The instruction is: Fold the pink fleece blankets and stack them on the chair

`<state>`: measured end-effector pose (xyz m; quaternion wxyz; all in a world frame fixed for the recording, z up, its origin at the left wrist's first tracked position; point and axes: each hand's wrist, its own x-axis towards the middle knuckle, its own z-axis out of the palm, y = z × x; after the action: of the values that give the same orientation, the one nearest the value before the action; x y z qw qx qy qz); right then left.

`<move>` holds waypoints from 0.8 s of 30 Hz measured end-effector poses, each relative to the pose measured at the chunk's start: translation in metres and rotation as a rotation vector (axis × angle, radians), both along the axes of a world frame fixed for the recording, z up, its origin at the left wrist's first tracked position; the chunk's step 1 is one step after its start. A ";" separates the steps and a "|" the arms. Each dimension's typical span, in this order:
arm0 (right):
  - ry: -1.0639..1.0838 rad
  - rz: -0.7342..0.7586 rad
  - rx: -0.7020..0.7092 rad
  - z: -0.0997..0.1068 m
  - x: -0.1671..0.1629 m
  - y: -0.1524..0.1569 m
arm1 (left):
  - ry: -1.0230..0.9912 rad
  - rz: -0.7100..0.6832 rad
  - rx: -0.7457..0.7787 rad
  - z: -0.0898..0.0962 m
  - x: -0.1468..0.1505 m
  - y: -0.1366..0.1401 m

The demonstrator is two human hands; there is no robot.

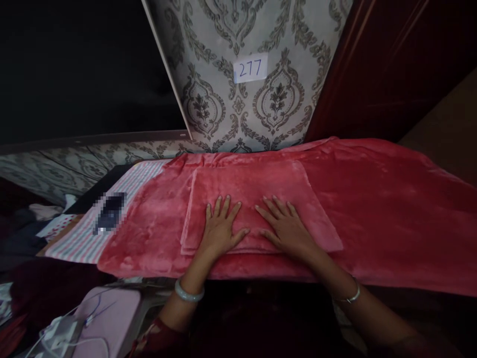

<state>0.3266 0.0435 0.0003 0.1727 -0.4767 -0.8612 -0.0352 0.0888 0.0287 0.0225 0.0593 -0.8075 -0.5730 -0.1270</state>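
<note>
A folded pink-red plush cloth (253,184) lies flat in front of me, its layered edges showing on the left and along the front. My left hand (220,228) rests palm down on its left part with the fingers spread. On its right part lies my right hand (285,226), also flat, fingers apart. Neither hand grasps anything. Beneath the folded cloth spreads a larger red plush blanket (387,214), which covers most of the table surface.
A striped cloth (80,243) with a pixelated dark object (110,214) lies at the left end. A large dark screen (89,69) stands behind it. A paper marked 277 (250,67) hangs on the patterned wall. Lower left, a power strip (59,335) with cables rests on a pink stool (112,308).
</note>
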 end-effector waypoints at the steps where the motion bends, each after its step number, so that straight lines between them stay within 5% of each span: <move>1: 0.005 -0.032 0.012 -0.002 0.005 -0.001 | -0.001 0.011 0.012 0.000 -0.002 -0.002; 8: 0.010 -0.212 0.127 -0.023 0.050 -0.025 | 0.015 0.213 0.130 -0.013 -0.027 -0.034; 15: 0.074 -0.276 0.088 -0.038 0.084 -0.040 | 0.011 0.362 0.166 -0.020 -0.049 -0.061; 19: 0.182 -0.213 0.092 -0.012 0.083 -0.025 | -0.025 0.361 0.182 -0.004 -0.046 -0.058; 24: 0.219 0.159 0.023 0.043 0.022 0.023 | -0.051 -0.056 0.136 0.013 -0.007 -0.039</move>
<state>0.3485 0.0661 0.0436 0.2734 -0.4058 -0.8719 0.0208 0.0821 -0.0099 0.0351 0.0959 -0.8138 -0.5415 -0.1876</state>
